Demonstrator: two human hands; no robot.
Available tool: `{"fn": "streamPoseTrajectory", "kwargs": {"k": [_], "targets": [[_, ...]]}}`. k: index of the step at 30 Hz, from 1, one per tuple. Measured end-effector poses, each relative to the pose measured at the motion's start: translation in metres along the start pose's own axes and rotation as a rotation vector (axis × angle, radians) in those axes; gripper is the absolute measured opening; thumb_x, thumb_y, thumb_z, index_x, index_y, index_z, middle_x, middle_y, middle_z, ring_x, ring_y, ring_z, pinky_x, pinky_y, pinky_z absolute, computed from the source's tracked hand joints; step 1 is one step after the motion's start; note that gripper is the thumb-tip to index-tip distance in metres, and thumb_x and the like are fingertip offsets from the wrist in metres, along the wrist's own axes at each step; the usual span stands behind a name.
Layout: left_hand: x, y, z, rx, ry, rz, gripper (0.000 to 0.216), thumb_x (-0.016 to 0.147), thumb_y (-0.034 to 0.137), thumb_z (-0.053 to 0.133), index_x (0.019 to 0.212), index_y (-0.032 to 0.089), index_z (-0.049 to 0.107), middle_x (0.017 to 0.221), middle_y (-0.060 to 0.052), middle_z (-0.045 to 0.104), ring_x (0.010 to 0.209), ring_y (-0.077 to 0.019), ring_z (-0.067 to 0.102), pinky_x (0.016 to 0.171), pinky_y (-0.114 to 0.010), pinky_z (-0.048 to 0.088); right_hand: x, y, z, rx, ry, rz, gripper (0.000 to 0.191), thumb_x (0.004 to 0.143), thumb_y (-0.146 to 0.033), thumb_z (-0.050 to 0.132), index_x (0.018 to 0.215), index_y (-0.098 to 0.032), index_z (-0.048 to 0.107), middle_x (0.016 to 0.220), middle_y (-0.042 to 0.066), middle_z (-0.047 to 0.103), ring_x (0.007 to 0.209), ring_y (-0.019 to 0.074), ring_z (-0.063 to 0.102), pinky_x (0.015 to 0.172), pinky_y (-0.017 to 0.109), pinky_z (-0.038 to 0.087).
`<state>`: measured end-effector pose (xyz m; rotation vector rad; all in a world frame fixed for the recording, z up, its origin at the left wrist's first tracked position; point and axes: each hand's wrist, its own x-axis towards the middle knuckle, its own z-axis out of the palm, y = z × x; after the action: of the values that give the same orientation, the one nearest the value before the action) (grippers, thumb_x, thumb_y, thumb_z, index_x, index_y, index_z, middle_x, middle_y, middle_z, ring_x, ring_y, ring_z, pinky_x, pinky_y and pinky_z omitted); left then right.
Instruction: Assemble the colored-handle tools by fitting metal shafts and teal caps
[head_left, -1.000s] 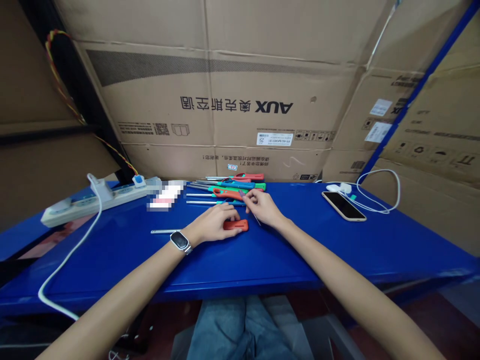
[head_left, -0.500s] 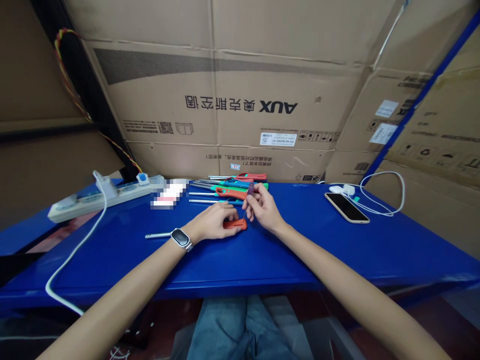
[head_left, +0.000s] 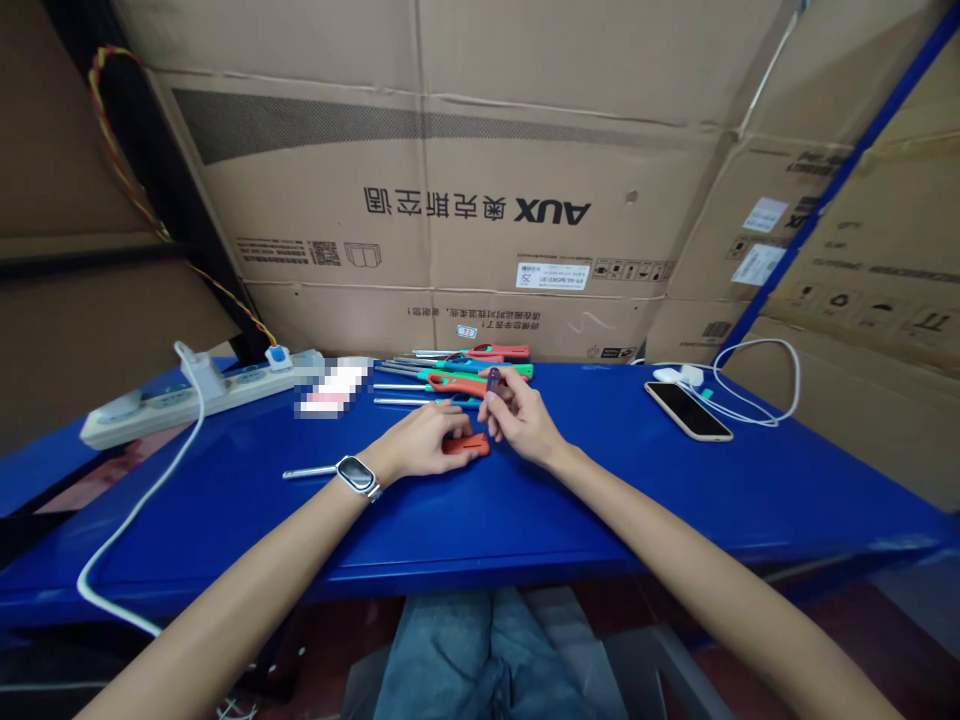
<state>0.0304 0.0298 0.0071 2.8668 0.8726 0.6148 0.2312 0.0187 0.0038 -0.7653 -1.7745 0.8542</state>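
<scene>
My left hand (head_left: 422, 441), with a watch on its wrist, lies curled over an orange long-necked lighter (head_left: 466, 445) on the blue table (head_left: 600, 480). The lighter's metal tube (head_left: 307, 471) sticks out to the left behind the wrist. My right hand (head_left: 517, 418) is pinched on a small dark tool (head_left: 493, 381) held upright just above the lighter's right end. Right behind both hands lies a pile of similar lighters (head_left: 457, 375) with orange, green and blue handles.
A white power strip (head_left: 195, 395) with a plugged cable (head_left: 127, 520) lies at the back left. A phone (head_left: 688, 410) on a white charging cable (head_left: 757, 385) lies at the right. Cardboard boxes (head_left: 480, 200) wall off the back of the table.
My right hand lifted the thin tool from lying low by the lighter to upright over the lighter's right end. My left hand stayed on the orange lighter.
</scene>
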Motion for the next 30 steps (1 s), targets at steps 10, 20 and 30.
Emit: {"fn": "streamPoseTrajectory", "kwargs": {"k": [10,20,30], "targets": [[0.001,0.002,-0.001,0.014,-0.02,-0.008,0.023,0.087,0.04,0.061,0.076,0.019,0.059,0.075,-0.003,0.061,0.074,-0.0204,0.057,0.071,-0.032,0.043,0.001,-0.007,-0.001,-0.055,0.047,-0.018,0.04,0.091,-0.034,0.056,0.128,-0.027,0.042,0.083,-0.001,0.069,0.051,0.0113,0.06,0.051,0.026,0.051],[0.0,0.001,-0.001,-0.018,-0.012,-0.017,0.023,0.086,0.041,0.062,0.078,0.019,0.061,0.077,-0.002,0.061,0.072,-0.0183,0.056,0.069,-0.03,0.04,0.01,-0.011,0.001,0.087,0.188,-0.037,0.027,0.09,-0.046,0.059,0.101,-0.022,0.058,0.078,0.0,0.065,0.044,0.0083,0.055,0.042,0.023,0.044],[0.0,-0.001,0.0,-0.018,-0.023,-0.04,0.026,0.087,0.044,0.061,0.082,0.019,0.064,0.08,-0.003,0.062,0.071,-0.0174,0.055,0.069,-0.03,0.041,0.011,-0.018,-0.014,-0.071,0.24,-0.175,0.03,0.094,-0.043,0.057,0.101,-0.018,0.072,0.073,0.001,0.064,0.053,0.0078,0.052,0.05,0.021,0.041]]}}
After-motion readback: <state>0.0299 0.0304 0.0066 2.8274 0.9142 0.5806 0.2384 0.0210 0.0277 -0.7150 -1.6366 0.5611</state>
